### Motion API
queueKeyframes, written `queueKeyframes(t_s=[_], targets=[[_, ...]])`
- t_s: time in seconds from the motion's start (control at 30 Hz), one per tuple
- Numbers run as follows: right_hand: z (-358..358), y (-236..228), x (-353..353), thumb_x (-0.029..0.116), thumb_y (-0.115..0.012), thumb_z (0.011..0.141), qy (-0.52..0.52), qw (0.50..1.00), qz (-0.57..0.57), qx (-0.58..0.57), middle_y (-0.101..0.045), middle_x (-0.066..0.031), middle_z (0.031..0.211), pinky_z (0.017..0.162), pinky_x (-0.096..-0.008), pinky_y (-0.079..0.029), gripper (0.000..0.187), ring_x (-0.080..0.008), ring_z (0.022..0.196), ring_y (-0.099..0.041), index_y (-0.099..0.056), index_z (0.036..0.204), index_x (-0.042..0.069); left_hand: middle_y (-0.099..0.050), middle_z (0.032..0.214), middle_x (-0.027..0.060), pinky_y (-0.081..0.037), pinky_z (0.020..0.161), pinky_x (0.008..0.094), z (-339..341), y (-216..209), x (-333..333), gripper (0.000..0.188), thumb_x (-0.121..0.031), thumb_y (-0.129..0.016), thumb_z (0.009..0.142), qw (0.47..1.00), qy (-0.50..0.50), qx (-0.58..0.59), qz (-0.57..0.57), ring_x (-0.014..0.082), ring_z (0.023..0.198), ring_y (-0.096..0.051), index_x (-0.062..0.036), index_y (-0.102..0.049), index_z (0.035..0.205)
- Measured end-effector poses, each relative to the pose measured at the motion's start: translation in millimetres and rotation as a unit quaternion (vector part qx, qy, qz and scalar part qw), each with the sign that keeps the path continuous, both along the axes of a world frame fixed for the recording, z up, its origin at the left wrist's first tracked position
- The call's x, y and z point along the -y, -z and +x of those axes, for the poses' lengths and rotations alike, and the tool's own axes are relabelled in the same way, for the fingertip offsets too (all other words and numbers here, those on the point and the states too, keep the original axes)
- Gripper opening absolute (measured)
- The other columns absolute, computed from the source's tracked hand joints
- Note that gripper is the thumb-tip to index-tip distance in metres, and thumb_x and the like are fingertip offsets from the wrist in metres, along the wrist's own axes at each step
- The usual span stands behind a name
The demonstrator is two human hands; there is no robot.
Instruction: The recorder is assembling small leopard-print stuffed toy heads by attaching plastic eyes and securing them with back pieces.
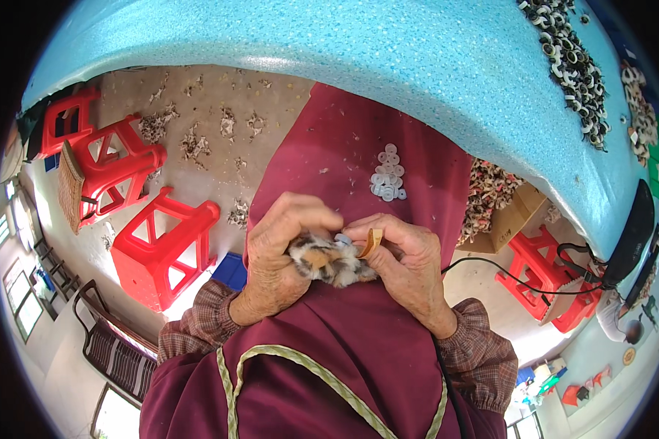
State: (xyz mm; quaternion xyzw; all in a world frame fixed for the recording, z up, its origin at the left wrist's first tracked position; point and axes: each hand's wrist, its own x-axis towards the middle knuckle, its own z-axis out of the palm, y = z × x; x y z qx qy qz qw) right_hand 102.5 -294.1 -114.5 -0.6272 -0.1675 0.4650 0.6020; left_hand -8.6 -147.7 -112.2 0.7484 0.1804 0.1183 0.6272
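Observation:
Above my lap, my left hand point(284, 245) is closed round the left side of a small furry piece point(328, 262), patched white, orange and black. My right hand point(406, 260) grips its right side, thumb and forefinger bent over the top. A small pale-bluish plastic disc point(343, 238) shows at the upper edge of the fur, between both hands. Around or against the right thumb is a tan band point(373, 241); I cannot tell whether it is worn or held. Several translucent white plastic discs point(388, 174) lie in a loose pile on the maroon apron point(322, 154) beyond my hands.
A blue speckled tabletop point(307, 36) curves across the far side, with a heap of black-and-white ring-like parts point(575, 66) at its right. Red stools point(161, 249) stand left; another red stool point(534, 263) is right, near a cardboard box point(512, 219) of furry scraps. Fluffy scraps point(195, 144) litter the floor.

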Motion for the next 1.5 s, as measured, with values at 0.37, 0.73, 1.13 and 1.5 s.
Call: queueKeyframes(t_s=[0.37,0.73,1.13,1.5], targets=[[3.6,-5.9,6.9,0.006,-0.067,0.083,0.007,0.978,0.000,-0.207,-0.061,-0.0099,0.081,0.063,-0.0256,-0.051,0.018,-0.0123,0.075,-0.062,-0.054,0.091,-0.003,-0.065,0.084,0.0109,-0.049,0.066,0.0269,-10.5,-1.4,-8.0,0.030,-0.013,-0.067,0.070,0.989,0.046,-0.125,-0.063,0.0180,0.074,-0.063,0.0012,-0.068,0.095],[-0.3,8.0,21.9,0.007,-0.076,0.074,-0.006,0.995,0.035,-0.090,-0.059,-0.0029,0.067,0.052,-0.0229,-0.046,0.030,-0.0070,0.064,-0.060,-0.050,0.087,0.000,-0.064,0.077,0.0109,-0.048,0.061,0.0280,8.7,-1.2,1.3,0.029,-0.017,-0.074,0.062,0.989,0.090,-0.112,0.018,0.0193,0.067,-0.062,-0.0010,-0.068,0.086],[23.4,18.8,40.4,0.005,-0.066,0.081,-0.027,0.997,0.028,-0.074,-0.054,0.0032,0.071,0.058,-0.0203,-0.041,0.013,-0.0036,0.067,-0.051,-0.054,0.085,0.002,-0.059,0.074,-0.0001,-0.046,0.056,0.0230,37.6,0.5,9.5,0.019,0.007,-0.065,0.078,0.930,0.080,-0.255,-0.253,0.0086,0.063,-0.054,-0.0025,-0.066,0.094],[40.6,7.4,47.8,0.005,-0.062,0.084,0.016,0.997,0.054,0.045,-0.058,0.0019,0.073,0.059,-0.0204,-0.042,0.007,-0.0040,0.067,-0.054,-0.059,0.088,0.002,-0.064,0.089,0.0079,-0.050,0.071,0.0304,51.0,32.5,3.0,0.033,-0.009,-0.064,0.084,0.759,0.146,-0.254,-0.581,0.0198,0.079,-0.062,-0.0023,-0.059,0.115]])
